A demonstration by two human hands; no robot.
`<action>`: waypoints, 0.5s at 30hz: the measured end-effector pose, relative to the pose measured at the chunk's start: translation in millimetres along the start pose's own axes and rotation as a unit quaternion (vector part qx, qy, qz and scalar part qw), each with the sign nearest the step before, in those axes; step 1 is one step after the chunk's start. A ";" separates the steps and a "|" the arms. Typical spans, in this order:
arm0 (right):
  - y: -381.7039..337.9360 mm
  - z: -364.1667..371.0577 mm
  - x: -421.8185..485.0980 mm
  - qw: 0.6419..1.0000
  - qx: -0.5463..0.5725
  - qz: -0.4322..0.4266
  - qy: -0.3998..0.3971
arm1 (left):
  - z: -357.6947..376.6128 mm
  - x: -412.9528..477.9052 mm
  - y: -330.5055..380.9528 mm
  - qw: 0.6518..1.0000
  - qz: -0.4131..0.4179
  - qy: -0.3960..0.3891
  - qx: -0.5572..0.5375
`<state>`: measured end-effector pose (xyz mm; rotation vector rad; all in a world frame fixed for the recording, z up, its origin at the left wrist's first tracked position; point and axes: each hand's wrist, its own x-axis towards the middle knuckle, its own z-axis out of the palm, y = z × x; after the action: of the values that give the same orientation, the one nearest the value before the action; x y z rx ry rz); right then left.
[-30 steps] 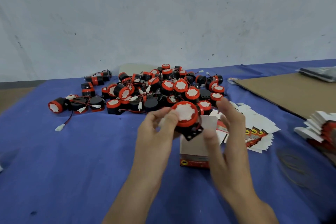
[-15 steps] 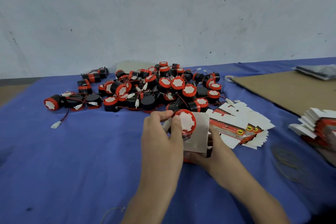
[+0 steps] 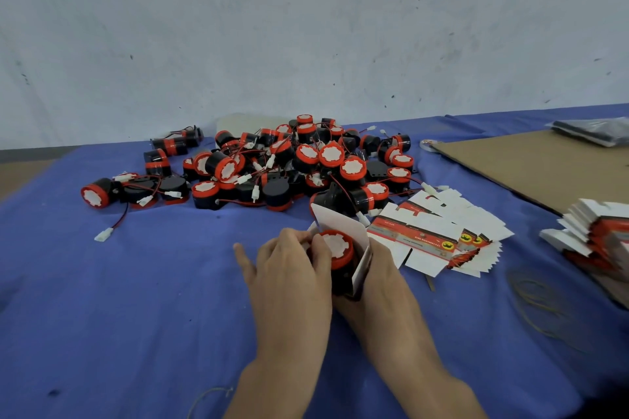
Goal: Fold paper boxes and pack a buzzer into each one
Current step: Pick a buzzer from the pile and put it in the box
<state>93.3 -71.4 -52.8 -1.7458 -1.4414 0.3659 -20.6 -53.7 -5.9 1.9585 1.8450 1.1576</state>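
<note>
Progress: early, no packed box in view | beyond fingers: heap of loose buzzers [image 3: 299, 163] unpacked | left hand [image 3: 289, 269]: fingers curled, pinching buzzer [image 3: 337, 247], half down in paper box [image 3: 340, 224], flap open | right hand [image 3: 384, 269]: fingers wrapped round box, steadying | right of fingers: flat blanks [image 3: 439, 231] unfolded

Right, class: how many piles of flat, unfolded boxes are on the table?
2: one fanned pile beside the right hand, another pile at the frame's right edge, partly cut off.

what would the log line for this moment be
step: packing | left hand: grips buzzer | right hand: holds box | buzzer: partly in box, top showing | flap: open
</note>
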 end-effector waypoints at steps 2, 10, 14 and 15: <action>-1.3 1.2 -0.9 1.000 0.002 -0.006 -0.002 | 1.1 0.9 -0.2 1.000 -0.004 0.003 0.001; -12.7 0.6 -5.9 0.999 0.038 0.029 -0.009 | 8.5 2.4 2.1 0.997 -0.019 0.066 -0.028; -14.7 -0.3 -6.9 0.999 0.011 0.047 -0.017 | 9.5 4.7 3.6 0.998 0.003 0.061 0.016; -14.6 0.4 -7.3 0.999 0.002 0.050 -0.020 | 10.4 4.6 3.8 0.998 0.006 0.060 0.024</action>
<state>81.0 -77.9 -44.3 -1.8209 -1.3824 0.4592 -11.4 -46.5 -8.7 1.9685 1.9388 1.2710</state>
